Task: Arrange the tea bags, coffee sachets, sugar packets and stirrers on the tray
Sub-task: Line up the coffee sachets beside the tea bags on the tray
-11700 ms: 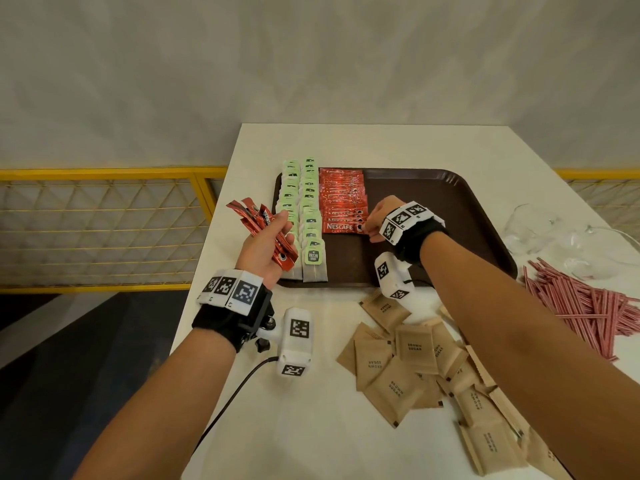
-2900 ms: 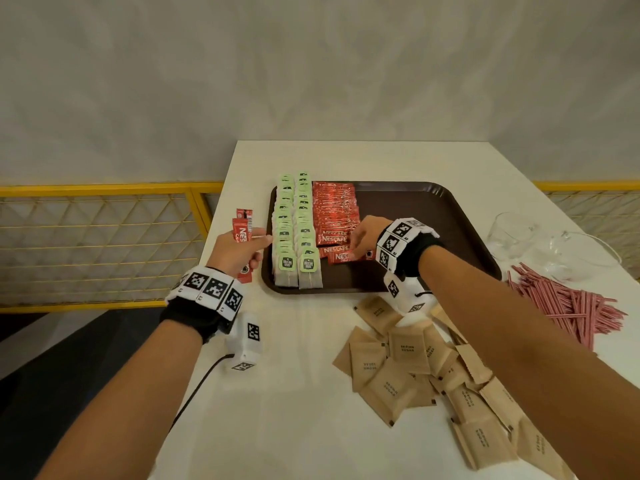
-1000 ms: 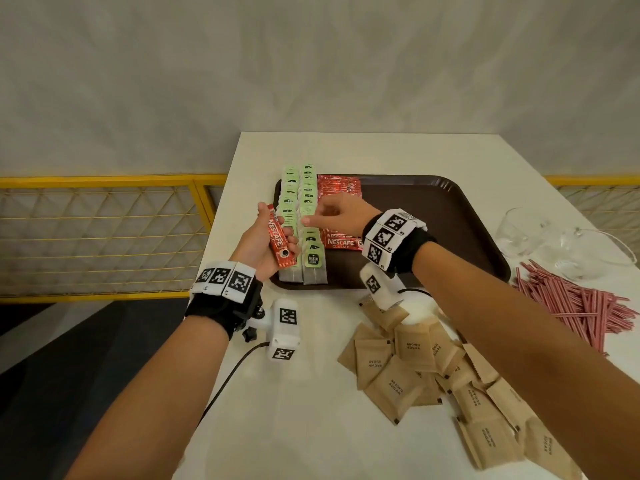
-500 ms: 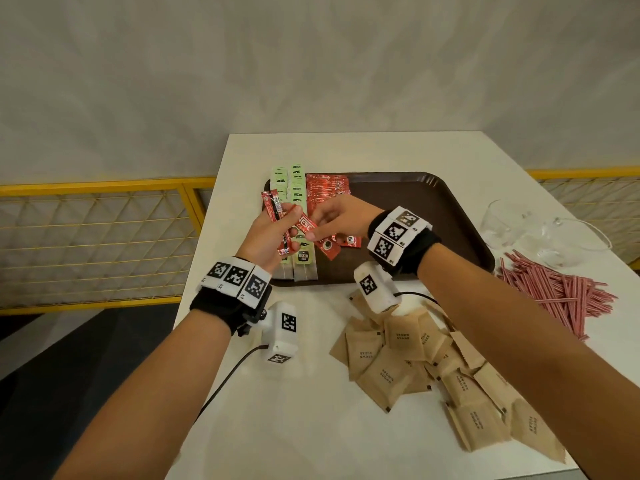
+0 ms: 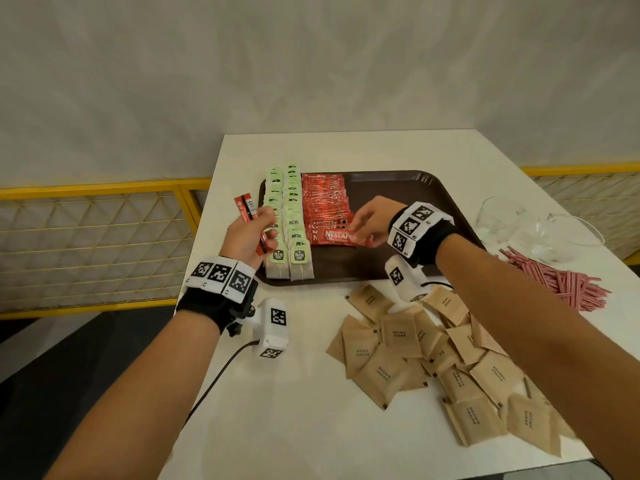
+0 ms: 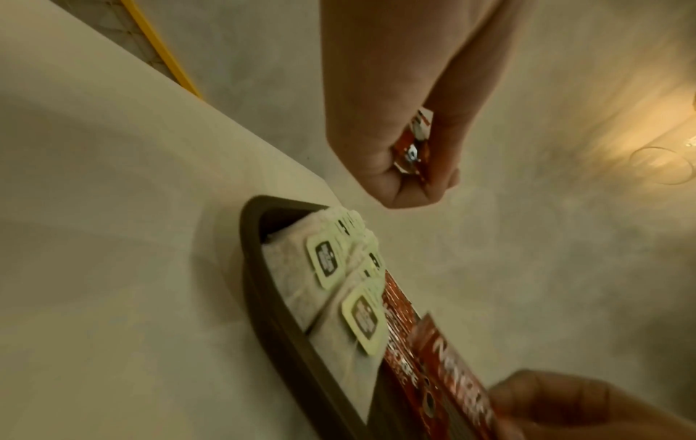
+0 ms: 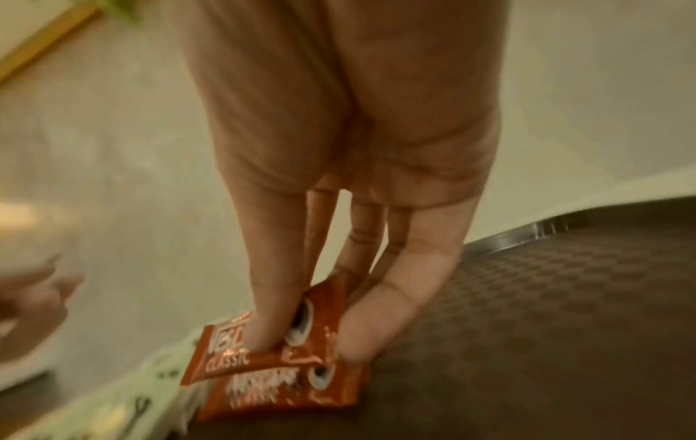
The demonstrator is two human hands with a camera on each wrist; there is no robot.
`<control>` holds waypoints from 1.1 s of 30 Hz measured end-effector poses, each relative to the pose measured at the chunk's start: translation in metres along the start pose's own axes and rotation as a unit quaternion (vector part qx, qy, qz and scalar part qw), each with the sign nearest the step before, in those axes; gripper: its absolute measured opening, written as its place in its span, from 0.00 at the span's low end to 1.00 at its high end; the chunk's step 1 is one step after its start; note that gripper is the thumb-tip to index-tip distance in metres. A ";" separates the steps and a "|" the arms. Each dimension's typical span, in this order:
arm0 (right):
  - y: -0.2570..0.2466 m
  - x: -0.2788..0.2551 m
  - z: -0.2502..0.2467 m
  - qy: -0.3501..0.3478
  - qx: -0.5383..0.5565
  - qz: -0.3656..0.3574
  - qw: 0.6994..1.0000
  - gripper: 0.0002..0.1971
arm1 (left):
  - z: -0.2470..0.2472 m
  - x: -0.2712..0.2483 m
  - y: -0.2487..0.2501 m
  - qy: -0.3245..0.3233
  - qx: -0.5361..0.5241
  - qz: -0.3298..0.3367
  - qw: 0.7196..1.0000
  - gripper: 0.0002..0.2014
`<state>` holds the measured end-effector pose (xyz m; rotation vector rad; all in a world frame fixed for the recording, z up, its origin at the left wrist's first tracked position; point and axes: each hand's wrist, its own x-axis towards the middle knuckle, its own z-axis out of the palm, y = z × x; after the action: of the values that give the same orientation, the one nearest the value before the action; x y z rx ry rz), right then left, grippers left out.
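A dark brown tray point(image 5: 408, 188) holds two rows of green-tagged tea bags point(image 5: 289, 216) along its left side and a row of red coffee sachets point(image 5: 323, 199) beside them. My right hand point(image 5: 372, 221) pinches one red sachet point(image 5: 341, 236) by its end and holds it over the near end of the red row; the right wrist view shows that sachet point(image 7: 263, 348) just above another. My left hand point(image 5: 251, 233) hovers left of the tray and grips a few red sachets point(image 5: 246, 211). Brown sugar packets point(image 5: 433, 355) lie scattered on the table. Red stirrers point(image 5: 554, 282) are piled at the right.
The white table point(image 5: 346, 147) ends at a drop on the left beside a yellow railing point(image 5: 97, 237). Two clear glass vessels point(image 5: 540, 233) stand at the right edge behind the stirrers. The tray's right half is bare.
My right hand took a sachet from the left hand's bunch and carried it right, down over the red row. My left hand drew back left of the tray.
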<state>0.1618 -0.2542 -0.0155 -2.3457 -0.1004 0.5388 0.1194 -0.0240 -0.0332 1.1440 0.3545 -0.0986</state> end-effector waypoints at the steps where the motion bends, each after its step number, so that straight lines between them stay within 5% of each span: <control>1: 0.000 0.003 0.002 -0.007 -0.042 0.004 0.999 0.11 | -0.005 0.002 0.001 0.013 -0.005 0.000 1.000 0.05; 6: -0.012 0.024 0.020 -0.002 -0.199 0.008 0.980 0.09 | -0.014 0.001 0.006 0.035 -0.016 -0.008 0.999 0.07; 14: -0.011 0.036 0.030 0.045 -0.274 0.023 0.961 0.10 | -0.022 0.002 0.006 0.047 -0.011 -0.014 0.999 0.07; 27: -0.015 0.034 0.034 0.061 -0.252 0.000 0.966 0.09 | -0.007 0.000 0.003 0.015 -0.128 -0.089 0.988 0.08; 33: -0.015 0.028 0.030 0.081 -0.170 -0.044 0.981 0.10 | 0.000 -0.007 0.006 0.007 -0.068 -0.059 0.996 0.04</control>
<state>0.1762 -0.2178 -0.0345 -2.6930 -0.2357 0.3039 0.1147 -0.0217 -0.0259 0.9885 0.4347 -0.1687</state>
